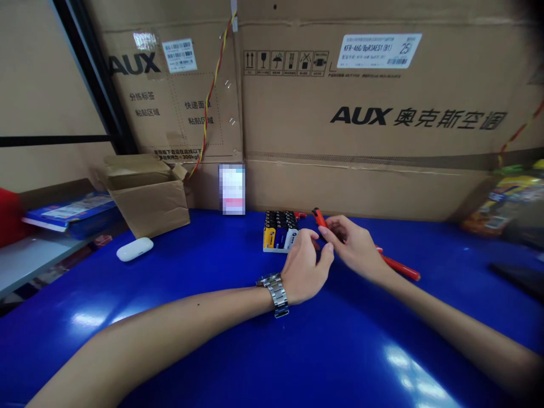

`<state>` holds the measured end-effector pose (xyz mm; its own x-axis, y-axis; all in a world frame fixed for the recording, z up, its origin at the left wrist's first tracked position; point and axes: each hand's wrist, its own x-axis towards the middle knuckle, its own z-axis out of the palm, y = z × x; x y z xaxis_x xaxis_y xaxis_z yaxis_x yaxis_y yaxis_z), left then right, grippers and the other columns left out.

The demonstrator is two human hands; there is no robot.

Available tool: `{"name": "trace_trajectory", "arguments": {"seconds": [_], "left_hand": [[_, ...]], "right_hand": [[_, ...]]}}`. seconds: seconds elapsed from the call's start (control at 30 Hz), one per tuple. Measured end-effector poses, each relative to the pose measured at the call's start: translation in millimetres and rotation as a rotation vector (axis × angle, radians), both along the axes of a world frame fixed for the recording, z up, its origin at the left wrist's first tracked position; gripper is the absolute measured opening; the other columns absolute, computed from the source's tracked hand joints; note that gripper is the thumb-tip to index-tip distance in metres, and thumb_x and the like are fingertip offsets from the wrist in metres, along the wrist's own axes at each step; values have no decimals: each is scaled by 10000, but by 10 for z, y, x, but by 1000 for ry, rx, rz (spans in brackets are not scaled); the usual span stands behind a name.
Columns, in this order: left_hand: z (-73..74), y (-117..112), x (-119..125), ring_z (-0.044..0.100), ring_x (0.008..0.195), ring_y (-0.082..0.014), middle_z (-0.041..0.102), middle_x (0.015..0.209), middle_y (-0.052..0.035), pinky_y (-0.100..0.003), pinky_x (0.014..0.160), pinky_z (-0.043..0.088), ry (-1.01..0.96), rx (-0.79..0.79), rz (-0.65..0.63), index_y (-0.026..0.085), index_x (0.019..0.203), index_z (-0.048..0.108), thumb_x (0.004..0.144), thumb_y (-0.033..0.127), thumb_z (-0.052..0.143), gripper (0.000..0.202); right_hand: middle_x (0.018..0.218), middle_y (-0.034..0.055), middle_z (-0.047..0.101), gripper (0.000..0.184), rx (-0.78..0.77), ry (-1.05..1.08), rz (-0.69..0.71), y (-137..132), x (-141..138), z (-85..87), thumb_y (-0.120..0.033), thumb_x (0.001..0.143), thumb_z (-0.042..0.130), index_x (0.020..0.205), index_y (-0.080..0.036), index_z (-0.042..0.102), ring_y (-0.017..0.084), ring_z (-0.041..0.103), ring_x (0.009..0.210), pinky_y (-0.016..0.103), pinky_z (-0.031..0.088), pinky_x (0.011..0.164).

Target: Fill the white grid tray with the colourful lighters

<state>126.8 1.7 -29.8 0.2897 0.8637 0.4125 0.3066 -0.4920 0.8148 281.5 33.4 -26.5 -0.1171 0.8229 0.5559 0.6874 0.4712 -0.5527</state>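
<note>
Right hand (356, 248): grip closed on red lighter (319, 217). Left hand (302, 271): grip loosely open, thumb apart, beside packed lighters (280, 233).

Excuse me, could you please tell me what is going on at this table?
A person is handling lighters at a blue table. The right hand holds a red lighter, black end up. The left hand, with a watch at its wrist, is by a white tray where other lighters stand upright in rows; whether it touches them or holds anything is hard to tell. More red pieces lie on the table near the right wrist.
</note>
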Motion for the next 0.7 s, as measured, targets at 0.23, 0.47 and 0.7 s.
{"name": "trace_trajectory", "arguments": {"seconds": [0.23,0.47,0.7], "left_hand": [[-3,15,-2,525,853,-217,528,906,-91,-382,799,432,33,67,28,192,847,393,951,264,334,139],[-41,38,9,556,761,-176,559,845,-54,-320,727,442,-209,33,-19,180,956,406,979,275,316,133],[-72,71,16,463,578,-105,487,707,4,-249,572,442,-360,-100,-153,173,862,457,958,445,359,305]], "right_hand": [[802,39,612,128,-59,-3,244,-318,-92,-54,-263,802,581,892,-212,506,177,587,685,343,510,666],[809,28,608,166,-157,274,386,-274,25,-96,-335,893,483,974,-209,553,163,596,708,325,499,680],[763,50,611,310,-346,367,322,-147,66,-149,-421,919,394,860,-172,568,160,584,630,326,491,627]]}}
